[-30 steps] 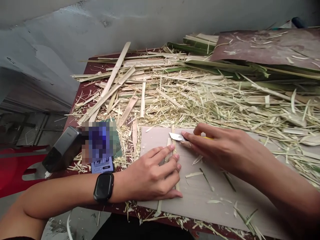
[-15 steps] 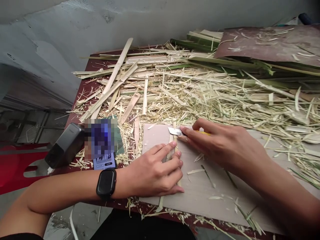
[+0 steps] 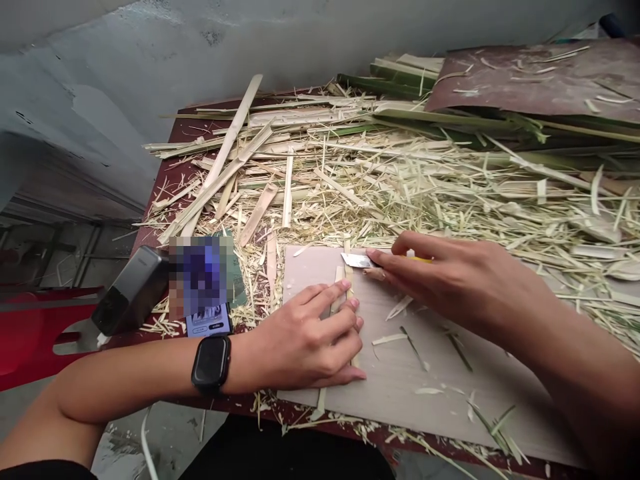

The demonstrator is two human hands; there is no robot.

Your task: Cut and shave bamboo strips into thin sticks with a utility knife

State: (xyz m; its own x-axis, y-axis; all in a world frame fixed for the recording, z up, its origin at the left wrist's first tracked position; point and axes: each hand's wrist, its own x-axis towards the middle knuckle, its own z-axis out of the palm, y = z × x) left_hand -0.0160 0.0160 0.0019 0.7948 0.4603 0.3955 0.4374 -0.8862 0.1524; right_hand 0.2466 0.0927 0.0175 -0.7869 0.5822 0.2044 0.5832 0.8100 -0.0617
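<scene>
My left hand (image 3: 320,337) lies over a narrow bamboo strip (image 3: 349,287), its fingertips and thumb holding it down on a pale board (image 3: 450,400). A second pale strip (image 3: 321,403) shows below the palm; the middle of both is hidden under the fingers. In my right hand (image 3: 435,273) is a utility knife (image 3: 359,261) with a broad silver blade and a bit of yellow handle showing. Its blade lies across the strip near the far end, just beyond my left fingertips. Whether the edge bites into the strip I cannot tell.
Bamboo shavings and split pieces (image 3: 310,193) are heaped behind the board. A brown sheet (image 3: 530,80) rests on green bamboo at the back right. To the left are a phone (image 3: 210,320), partly blurred, and a grey power bank (image 3: 131,290). A red stool (image 3: 40,333) stands beyond.
The knife and my right hand have shifted slightly to the right, with the blade still over the strip. My left hand stays in place on the strip.
</scene>
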